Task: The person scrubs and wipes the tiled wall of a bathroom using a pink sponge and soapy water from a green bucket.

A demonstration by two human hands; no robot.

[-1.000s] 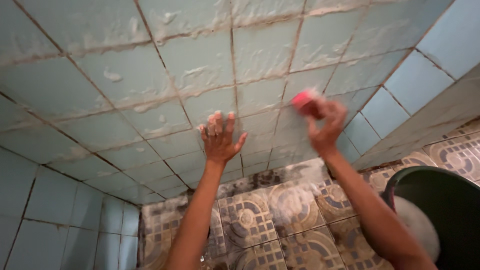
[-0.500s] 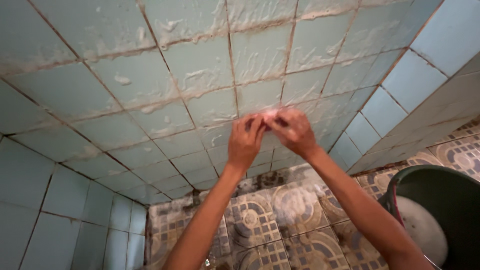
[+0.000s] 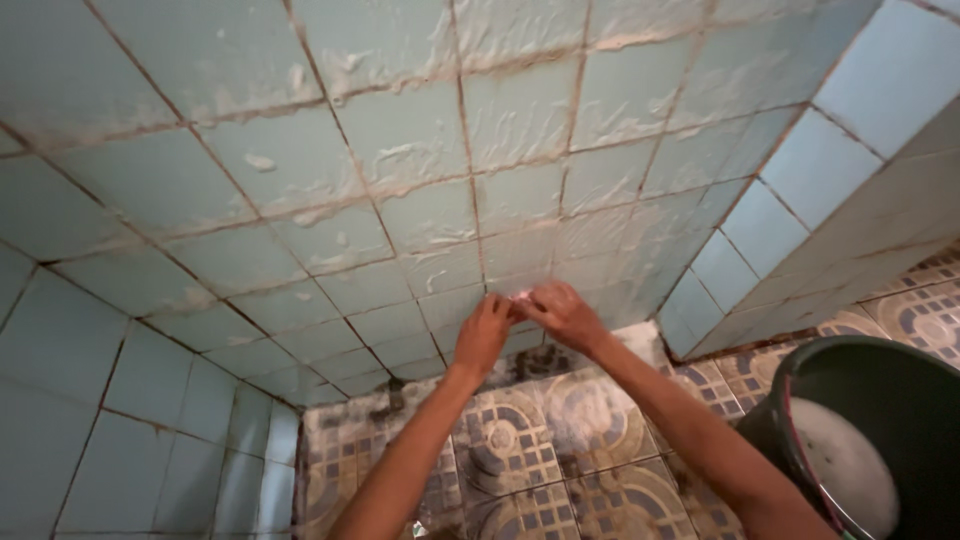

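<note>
Pink scrubber (image 3: 522, 296) between both hands (image 3: 530, 320).

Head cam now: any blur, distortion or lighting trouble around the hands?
Head view: strong wide-angle bend, wall grout lines fan out and curve; light dim and even, no hard glare; left hand and right hand fairly sharp, the pink object between them tiny and washed out; dark bucket cropped at right.

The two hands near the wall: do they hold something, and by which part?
Both the left hand and the right hand close together around a small pink object. Only a sliver shows between the fingertips, so the exact part gripped cannot be told.
</note>
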